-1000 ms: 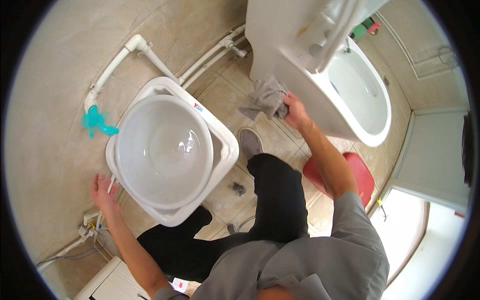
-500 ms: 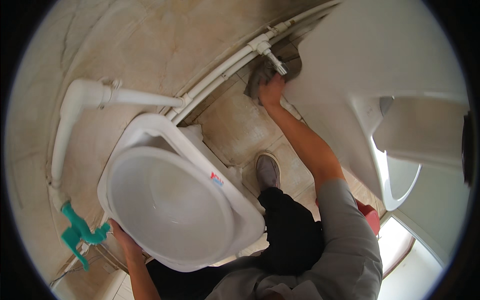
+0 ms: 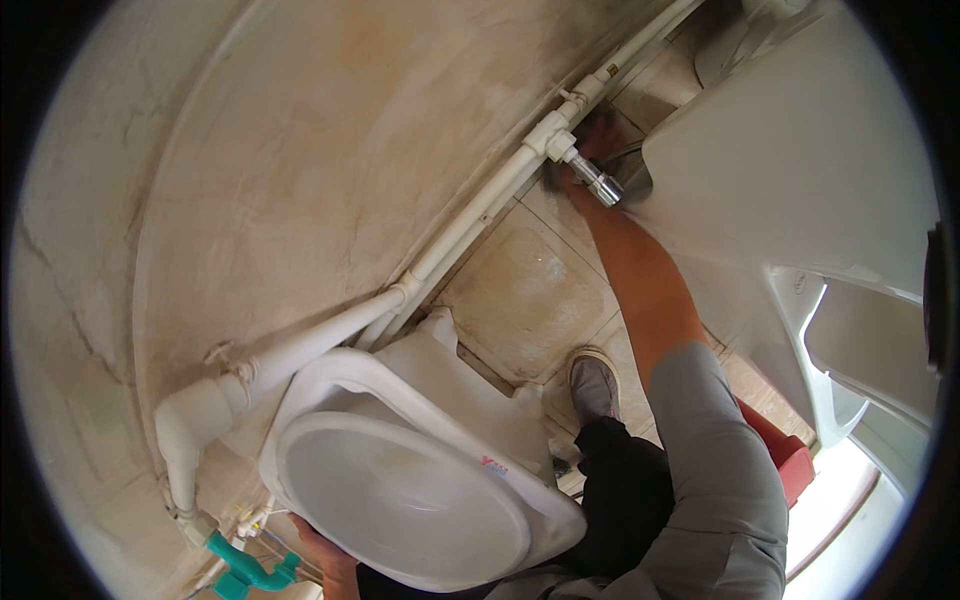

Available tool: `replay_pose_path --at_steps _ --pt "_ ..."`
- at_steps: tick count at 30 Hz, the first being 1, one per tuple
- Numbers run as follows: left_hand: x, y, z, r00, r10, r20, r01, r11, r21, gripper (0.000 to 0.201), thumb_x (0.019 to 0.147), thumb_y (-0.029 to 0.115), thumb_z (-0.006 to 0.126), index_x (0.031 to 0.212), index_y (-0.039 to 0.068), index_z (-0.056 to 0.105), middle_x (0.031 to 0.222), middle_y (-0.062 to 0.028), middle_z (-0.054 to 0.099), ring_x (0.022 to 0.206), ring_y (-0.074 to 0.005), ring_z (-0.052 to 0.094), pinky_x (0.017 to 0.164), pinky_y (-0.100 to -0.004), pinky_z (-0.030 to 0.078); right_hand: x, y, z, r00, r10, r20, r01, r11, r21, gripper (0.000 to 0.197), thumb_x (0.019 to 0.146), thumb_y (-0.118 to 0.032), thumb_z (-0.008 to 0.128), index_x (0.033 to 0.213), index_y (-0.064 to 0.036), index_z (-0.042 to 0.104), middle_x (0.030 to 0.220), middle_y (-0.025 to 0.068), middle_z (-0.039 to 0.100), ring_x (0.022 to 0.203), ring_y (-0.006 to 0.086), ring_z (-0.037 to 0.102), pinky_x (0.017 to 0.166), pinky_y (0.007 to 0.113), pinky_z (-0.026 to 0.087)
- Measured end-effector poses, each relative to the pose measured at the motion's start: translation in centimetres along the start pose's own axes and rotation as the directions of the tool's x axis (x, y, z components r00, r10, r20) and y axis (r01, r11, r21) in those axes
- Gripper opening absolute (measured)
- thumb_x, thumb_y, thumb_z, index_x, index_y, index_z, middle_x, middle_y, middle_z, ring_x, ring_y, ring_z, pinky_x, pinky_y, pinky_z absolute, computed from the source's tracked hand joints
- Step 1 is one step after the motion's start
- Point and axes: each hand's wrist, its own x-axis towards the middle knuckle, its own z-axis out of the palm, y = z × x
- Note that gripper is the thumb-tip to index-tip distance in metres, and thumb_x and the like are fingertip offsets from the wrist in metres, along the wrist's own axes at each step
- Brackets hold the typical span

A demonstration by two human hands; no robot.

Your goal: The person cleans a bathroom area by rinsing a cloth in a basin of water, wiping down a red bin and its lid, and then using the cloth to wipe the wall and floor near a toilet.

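Observation:
My left hand (image 3: 325, 555) grips the near left edge of a white basin (image 3: 400, 490) with an oval bowl, its fingertips partly hidden under the rim. A small coloured sticker marks the frame around the bowl. My right arm stretches far forward along the floor. At its end my right hand (image 3: 582, 165) is blurred and partly covered by a chrome valve (image 3: 603, 188) on the white wall pipe (image 3: 480, 220). Dark grey smears surround that hand, and I cannot make out whether a cloth is in its fingers.
A large smooth white fixture (image 3: 790, 180) stands close on the right. At lower left, a green tap (image 3: 250, 570) hangs below a thick white elbow pipe (image 3: 200, 415). My grey shoe (image 3: 594, 385) rests on the tiled floor (image 3: 525, 290). A red plastic object (image 3: 795, 470) lies beyond my right arm.
The view has shifted, so the basin and pipes sit lower and further right. My right hand, earlier on a grey cloth before the valve, has reached farther in behind it. My left hand stays at the basin.

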Motion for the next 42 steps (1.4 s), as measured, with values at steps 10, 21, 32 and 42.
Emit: replay_pose_path --at_steps 10,21,32,42 --pt "0.0 0.6 0.6 0.998 -0.053 -0.038 0.053 0.999 -0.002 0.069 0.106 0.064 0.030 0.150 0.013 0.046 0.143 -0.0064 0.055 0.130 -0.0286 0.053 0.109 -0.0417 0.045 -3.2 0.1 1.2 0.999 0.048 -0.003 -0.048 0.999 0.000 0.048 0.088 -0.038 0.066 0.127 -0.0100 0.060 0.127 0.0175 0.059 0.122 0.0397 0.054 0.103 0.056 0.039" --pt "0.2 0.0 -0.7 0.997 -0.047 -0.067 0.044 0.998 -0.038 0.068 0.107 0.062 0.031 0.150 0.012 0.045 0.143 -0.0058 0.055 0.129 -0.0270 0.053 0.109 -0.0417 0.044 -5.9 0.6 0.5 0.817 -0.341 -0.466 0.310 0.940 -0.144 0.041 0.087 -0.027 0.066 0.123 -0.0093 0.054 0.111 0.0268 0.062 0.105 0.0449 0.061 0.078 0.062 0.049" --pt "0.0 0.7 2.0 0.996 -0.033 -0.080 0.034 0.999 0.009 0.064 0.107 0.058 0.032 0.149 0.011 0.046 0.140 -0.0058 0.056 0.128 -0.0265 0.054 0.108 -0.0404 0.045 -15.6 -0.2 2.5 0.880 -0.469 -0.078 0.423 0.847 -0.323 0.044 0.086 -0.026 0.064 0.128 -0.0146 0.064 0.123 0.0180 0.060 0.124 0.0380 0.053 0.102 0.060 0.040" --pt "0.6 0.8 1.4 0.999 0.007 0.036 -0.011 0.993 0.114 0.066 0.110 0.058 0.024 0.153 0.011 0.041 0.148 -0.0063 0.050 0.134 -0.0259 0.049 0.112 -0.0407 0.041 -1.8 0.3 -0.5 0.987 -0.030 -0.156 0.063 0.976 0.210 0.037 0.094 -0.037 0.061 0.121 -0.0106 0.063 0.116 0.0201 0.063 0.109 0.0361 0.062 0.092 0.054 0.050"
